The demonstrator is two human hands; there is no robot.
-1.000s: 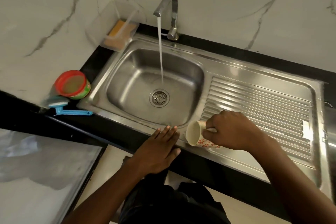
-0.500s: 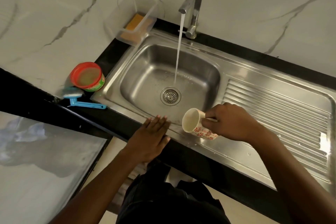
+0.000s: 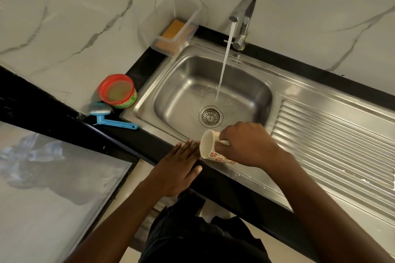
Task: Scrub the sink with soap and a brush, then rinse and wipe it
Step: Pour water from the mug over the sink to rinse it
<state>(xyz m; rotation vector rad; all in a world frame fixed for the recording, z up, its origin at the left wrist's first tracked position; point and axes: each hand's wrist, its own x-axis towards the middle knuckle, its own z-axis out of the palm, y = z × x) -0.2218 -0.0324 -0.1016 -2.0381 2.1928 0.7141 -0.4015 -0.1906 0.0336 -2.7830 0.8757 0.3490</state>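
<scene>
A steel sink (image 3: pixel 171 83) sits in a black counter, and its tap (image 3: pixel 243 8) runs a stream of water into the basin just behind the drain (image 3: pixel 210 116). My right hand (image 3: pixel 250 145) grips a white cup with a red flower pattern (image 3: pixel 210 149) by its handle, tipped on its side with the mouth facing left, over the sink's front rim. Resting flat on the counter's front edge beside the cup is my left hand (image 3: pixel 181 166), fingers together and holding nothing. A blue-handled brush (image 3: pixel 106 116) and a red-rimmed soap tub (image 3: pixel 117 90) lie left of the sink.
A clear plastic box with an orange sponge (image 3: pixel 173 28) stands at the sink's back left corner. The ribbed steel drainboard (image 3: pixel 331 145) stretches to the right. Marble wall panels rise behind and to the left. A glass-topped surface (image 3: pixel 53 188) lies lower left.
My right hand has carried the tipped cup a little forward toward the basin's front rim. The left hand stays flat on the counter edge. Water keeps running.
</scene>
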